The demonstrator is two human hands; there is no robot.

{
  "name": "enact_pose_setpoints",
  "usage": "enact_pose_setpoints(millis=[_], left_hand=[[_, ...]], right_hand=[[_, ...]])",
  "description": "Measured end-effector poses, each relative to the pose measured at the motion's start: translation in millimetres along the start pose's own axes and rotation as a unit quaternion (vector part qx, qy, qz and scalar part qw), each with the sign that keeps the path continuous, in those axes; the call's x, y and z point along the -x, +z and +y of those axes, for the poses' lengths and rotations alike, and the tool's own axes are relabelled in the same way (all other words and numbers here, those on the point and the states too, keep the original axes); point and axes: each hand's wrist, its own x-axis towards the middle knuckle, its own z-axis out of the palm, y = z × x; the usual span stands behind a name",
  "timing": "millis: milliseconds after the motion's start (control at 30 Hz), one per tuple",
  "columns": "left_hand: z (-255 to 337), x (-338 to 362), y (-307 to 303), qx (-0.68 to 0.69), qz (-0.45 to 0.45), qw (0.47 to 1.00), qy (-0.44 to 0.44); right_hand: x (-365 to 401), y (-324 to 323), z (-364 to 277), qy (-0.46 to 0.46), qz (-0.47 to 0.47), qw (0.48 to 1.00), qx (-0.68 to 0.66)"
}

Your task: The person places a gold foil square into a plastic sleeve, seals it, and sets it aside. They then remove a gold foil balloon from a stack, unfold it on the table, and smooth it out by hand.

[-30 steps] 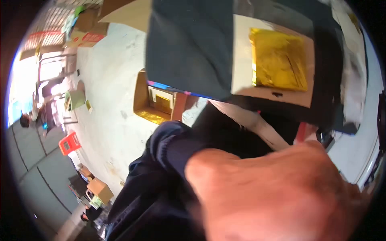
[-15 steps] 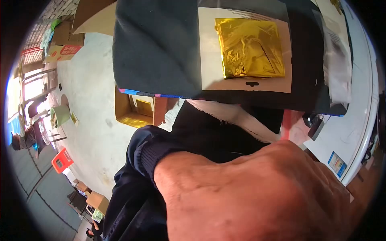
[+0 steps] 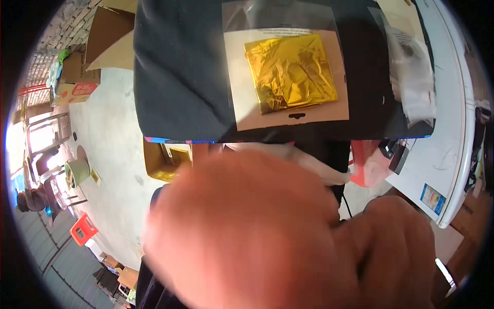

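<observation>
My left hand [image 3: 242, 226] is large and blurred, close to the camera, with its back toward me; its fingers do not show clearly. Beside it, at the lower right, my right hand [image 3: 396, 247] has curled fingers, and whatever lies inside them is hidden. Beyond both hands, a folded gold foil sheet [image 3: 290, 72] rests on a clear-topped plastic bag [image 3: 337, 110] with a hanging slot. The bag lies on a black cloth-covered table [image 3: 180, 92]. Neither hand touches the foil.
Clear plastic bags [image 3: 414, 77] lie at the table's right side, near a white surface [image 3: 450, 113]. Below the table edge stands a cardboard box [image 3: 153, 157] with gold foil inside. A red stool [image 3: 83, 229] and a green bin [image 3: 78, 172] stand on the floor at left.
My left hand has drawn back leftward from the lower right, and my right hand now shows beside it. The view has shifted, so the table and foil appear further left.
</observation>
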Motion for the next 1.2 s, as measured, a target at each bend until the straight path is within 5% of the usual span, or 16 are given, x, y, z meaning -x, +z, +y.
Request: enact_pose_setpoints(millis=[467, 600, 667, 733, 833, 900, 1200], left_hand=[[-28, 33, -25, -0.064, -0.011, 0.972, -0.228], [-25, 50, -36, -0.190, -0.052, 0.946, -0.257], [-23, 59, -38, -0.250, -0.082, 0.925, -0.273], [-40, 101, -71, -0.484, -0.221, 0.812, -0.241], [-52, 146, -96, -0.710, -0.243, 0.633, -0.189], [-50, 151, -100, -0.711, -0.230, 0.640, -0.180], [-19, 94, -53, -0.637, -0.132, 0.758, -0.042]], right_hand=[[3, -44, 40, 0.061, 0.016, 0.990, -0.129], [-19, -19, 28, -0.001, -0.066, 0.988, 0.138], [-21, 6, -5, -0.035, -0.047, 0.901, 0.430], [-19, 33, -32, -0.113, -0.031, 0.795, 0.595], [-6, 82, -33, -0.400, -0.056, 0.803, 0.439], [0, 101, -33, -0.481, -0.058, 0.784, 0.388], [1, 136, -2, -0.501, -0.020, 0.791, 0.351]])
